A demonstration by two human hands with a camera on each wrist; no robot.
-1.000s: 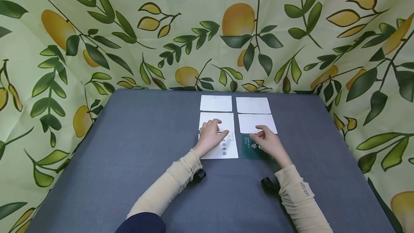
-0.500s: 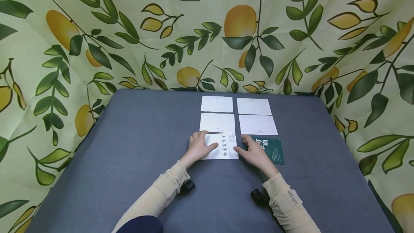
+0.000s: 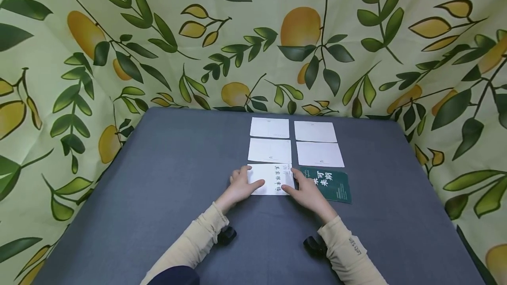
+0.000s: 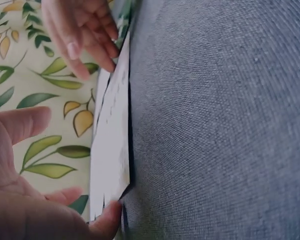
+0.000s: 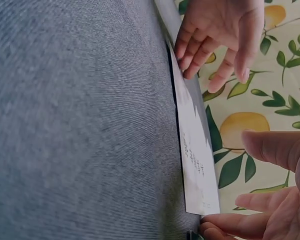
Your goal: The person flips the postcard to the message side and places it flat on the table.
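Observation:
A white card with a column of dark handwritten-style characters lies on the table between the two hands. My left hand rests at its left edge, thumb out over the card. At the opposite edge is my right hand, its thumb tip near the card's lower right corner. Loosely extended fingers touch the card's ends in both wrist views, the left hand at one end and the right hand at the other. A dark green card with white characters sits to the right, partly hidden by the right hand.
Beyond them, in two columns, lie a far left white card, a far right white card, a nearer left one and a nearer right one. The grey cloth-covered table backs onto a leaf-patterned curtain.
My left hand has drawn back from the white cards to the lettered card's left edge. The right hand has shifted left, off most of the green card, to the lettered card's right edge.

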